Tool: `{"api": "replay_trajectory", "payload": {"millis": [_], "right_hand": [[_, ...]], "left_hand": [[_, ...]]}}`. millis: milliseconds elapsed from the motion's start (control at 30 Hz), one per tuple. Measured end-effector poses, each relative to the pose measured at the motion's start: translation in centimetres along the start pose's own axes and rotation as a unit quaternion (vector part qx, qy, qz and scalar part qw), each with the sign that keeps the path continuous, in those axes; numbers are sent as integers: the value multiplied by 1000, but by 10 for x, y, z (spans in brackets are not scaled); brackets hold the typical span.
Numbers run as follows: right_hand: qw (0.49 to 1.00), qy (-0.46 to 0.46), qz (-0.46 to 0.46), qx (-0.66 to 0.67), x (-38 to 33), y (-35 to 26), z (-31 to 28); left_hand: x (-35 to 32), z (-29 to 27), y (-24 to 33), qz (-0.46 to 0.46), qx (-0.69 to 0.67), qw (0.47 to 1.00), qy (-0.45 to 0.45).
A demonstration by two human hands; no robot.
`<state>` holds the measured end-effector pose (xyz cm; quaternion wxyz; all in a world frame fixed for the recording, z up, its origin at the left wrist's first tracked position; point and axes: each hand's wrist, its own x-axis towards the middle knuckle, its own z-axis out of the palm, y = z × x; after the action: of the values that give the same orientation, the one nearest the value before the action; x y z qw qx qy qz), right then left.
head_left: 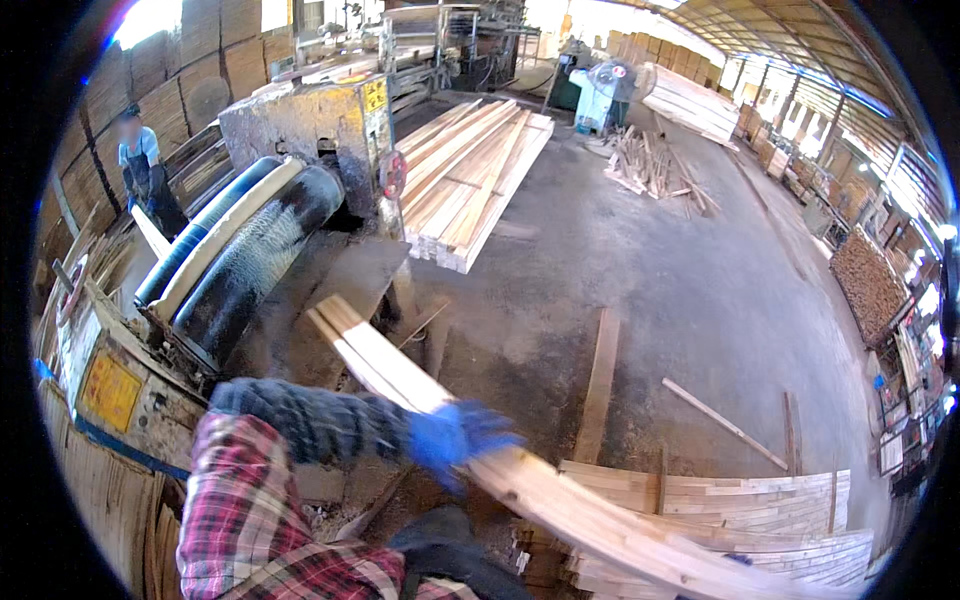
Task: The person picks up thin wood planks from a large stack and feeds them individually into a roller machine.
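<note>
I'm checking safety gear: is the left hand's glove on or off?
On: the blue glove covers the left hand, which lies across the pale boards.

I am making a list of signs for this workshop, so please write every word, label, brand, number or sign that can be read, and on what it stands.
None reads clearly enough to quote.
Yellow sign on the grey machine housing: dark characters, too small and blurred.
Orange-yellow plate on the frame at the rollers' near end: any lettering cannot be made out.
Boards at the left hand: no readable text.
</note>
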<state>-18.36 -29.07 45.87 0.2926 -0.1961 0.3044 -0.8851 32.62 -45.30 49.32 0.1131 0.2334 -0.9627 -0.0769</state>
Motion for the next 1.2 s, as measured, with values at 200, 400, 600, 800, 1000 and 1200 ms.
{"api": "replay_trajectory", "payload": {"millis": [200,400,600,800,1000,1200], "right_hand": [[956,-263,40,122,-2,79,173],[962,-239,131,22,93,76,63],[965,91,215,120,20,226,121],[938,135,272,168,-39,310,85],[878,92,445,149,-89,337,100],[819,153,549,57,-94,322,114]], "left_hand": [[80,-27,-38,-15,-167,978,121],[-21,-47,-138,-56,-163,981,89],[-113,-21,-209,-186,22,980,-73],[-172,79,-285,-273,32,900,-338],[10,69,-177,-199,-99,944,-245],[135,128,-117,-198,-18,955,-219]]}}
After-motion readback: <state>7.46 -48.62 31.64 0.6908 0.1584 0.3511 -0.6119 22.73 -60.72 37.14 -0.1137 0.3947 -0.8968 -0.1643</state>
